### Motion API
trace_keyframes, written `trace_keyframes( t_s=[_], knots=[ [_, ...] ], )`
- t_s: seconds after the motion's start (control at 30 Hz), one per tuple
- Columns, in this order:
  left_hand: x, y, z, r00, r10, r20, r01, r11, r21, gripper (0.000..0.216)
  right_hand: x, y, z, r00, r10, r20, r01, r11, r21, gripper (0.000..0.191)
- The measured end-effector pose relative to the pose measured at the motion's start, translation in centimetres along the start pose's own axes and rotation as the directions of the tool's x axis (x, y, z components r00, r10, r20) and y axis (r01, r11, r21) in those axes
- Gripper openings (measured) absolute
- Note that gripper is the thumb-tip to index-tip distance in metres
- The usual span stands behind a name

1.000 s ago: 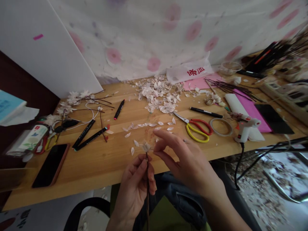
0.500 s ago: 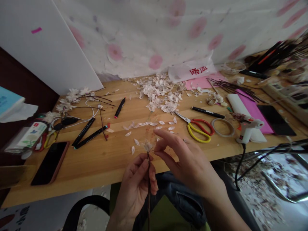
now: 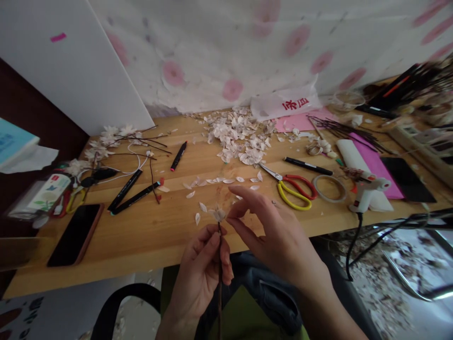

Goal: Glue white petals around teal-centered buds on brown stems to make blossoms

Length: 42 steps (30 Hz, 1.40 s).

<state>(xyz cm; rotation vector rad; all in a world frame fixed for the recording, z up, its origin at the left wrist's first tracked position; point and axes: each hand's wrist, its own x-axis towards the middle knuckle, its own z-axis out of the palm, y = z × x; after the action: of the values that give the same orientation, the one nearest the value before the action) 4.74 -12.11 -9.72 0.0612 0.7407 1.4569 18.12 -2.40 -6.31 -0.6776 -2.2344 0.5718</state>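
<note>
At the desk's point(image 3: 148, 241) front edge, left hand point(image 3: 198, 269) pinches brown stem point(image 3: 220, 288) below pale flower point(image 3: 217, 214); right hand point(image 3: 274, 238) fingertips close together beside flower, can't tell if gripping.

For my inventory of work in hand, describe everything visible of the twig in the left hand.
The twig is thin, dark brown and nearly straight, woody in look. It runs almost vertically through the picture, its lower end cut off by the bottom edge. A small off-white flower with thin, pointed, papery-looking petals sits at its tip. The left hand holds it just below the flower, thumb against fingers. The right hand has its thumb and forefinger beside the flower; contact is unclear.
</note>
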Motion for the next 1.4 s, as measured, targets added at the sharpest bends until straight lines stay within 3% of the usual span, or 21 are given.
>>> trace_keyframes(
  t_s=[0.2, 0.3, 0.4, 0.43, 0.57, 0.63, 0.97, 1.4],
  knots=[
    [-0.1, 0.1, -0.2, 0.999, -0.02, 0.041, 0.021, 0.999, -0.046, 0.019, 0.0, -0.3, -0.1, 1.0, -0.007, -0.011, 0.007, 1.0, -0.005, 0.049],
    [-0.1, 0.2, -0.3, 0.998, -0.023, 0.056, 0.027, 0.997, -0.067, 0.018, -0.6, -0.4, -0.4, 0.986, 0.054, -0.161, -0.049, 0.998, 0.032, 0.044],
    [0.0, 0.2, -0.4, 0.997, -0.019, 0.08, 0.027, 0.995, -0.093, 0.016, -1.7, -0.4, -0.5, 0.949, 0.071, -0.308, -0.037, 0.993, 0.113, 0.019],
    [0.0, 0.1, -0.4, 0.995, -0.02, 0.094, 0.029, 0.995, -0.099, 0.015, -2.1, -0.3, -0.4, 0.953, 0.047, -0.3, -0.008, 0.991, 0.13, 0.013],
    [0.1, -0.2, -0.3, 0.988, -0.036, 0.15, 0.053, 0.992, -0.11, 0.012, -3.3, 0.2, 0.5, 0.986, -0.034, -0.162, 0.058, 0.987, 0.148, 0.043],
    [0.1, -0.3, -0.1, 0.984, -0.043, 0.172, 0.063, 0.992, -0.112, 0.013, -3.5, 0.6, 0.9, 0.99, -0.047, -0.134, 0.064, 0.99, 0.129, 0.047],
    [0.6, -0.5, -0.1, 0.963, -0.044, 0.268, 0.087, 0.985, -0.152, 0.011, -3.5, 2.4, 1.3, 0.993, -0.08, -0.09, 0.09, 0.989, 0.119, 0.045],
    [1.6, -0.7, 0.6, 0.964, -0.002, 0.267, 0.041, 0.989, -0.143, 0.011, -4.2, 2.5, 1.1, 0.992, -0.066, -0.103, 0.079, 0.989, 0.128, 0.046]
  ],
)
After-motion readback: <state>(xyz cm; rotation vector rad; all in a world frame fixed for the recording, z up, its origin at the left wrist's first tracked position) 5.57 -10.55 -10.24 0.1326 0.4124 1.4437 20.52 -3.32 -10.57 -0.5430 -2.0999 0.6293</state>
